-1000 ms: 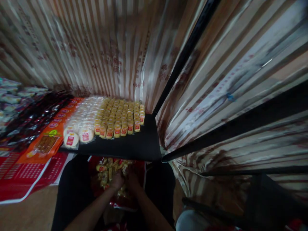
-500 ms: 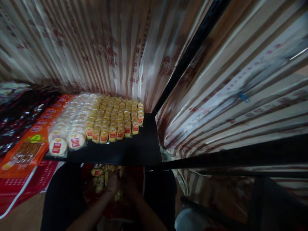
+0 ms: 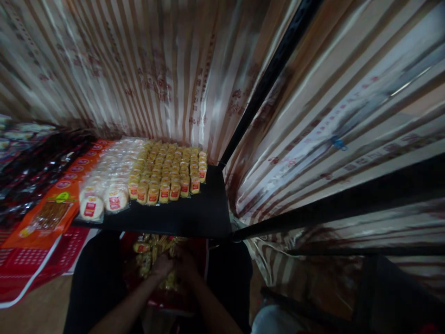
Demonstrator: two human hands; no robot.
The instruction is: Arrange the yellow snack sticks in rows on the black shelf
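My left hand (image 3: 162, 265) and my right hand (image 3: 186, 261) are close together below the front edge of a black shelf (image 3: 181, 215). Both reach into a red bag (image 3: 200, 253) of small yellow wrapped snack packs (image 3: 151, 246). The fingers are curled among the packs in dim light, and what each hand grips is hidden. On the shelf above stand rows of the same yellow snack packs (image 3: 167, 174) with red labels. To their left lie round white cakes in clear wrap (image 3: 104, 185).
Orange flat packets (image 3: 52, 208) and dark glossy packets (image 3: 31, 171) lie on a red printed sheet (image 3: 31, 260) at left. A striped shiny curtain (image 3: 156, 69) hangs behind. Black frame bars (image 3: 264, 88) cross at right. A pale object (image 3: 274, 320) sits low right.
My hands have stayed in the red bag, shifting only slightly among the packs. The view swung a little left and back again.
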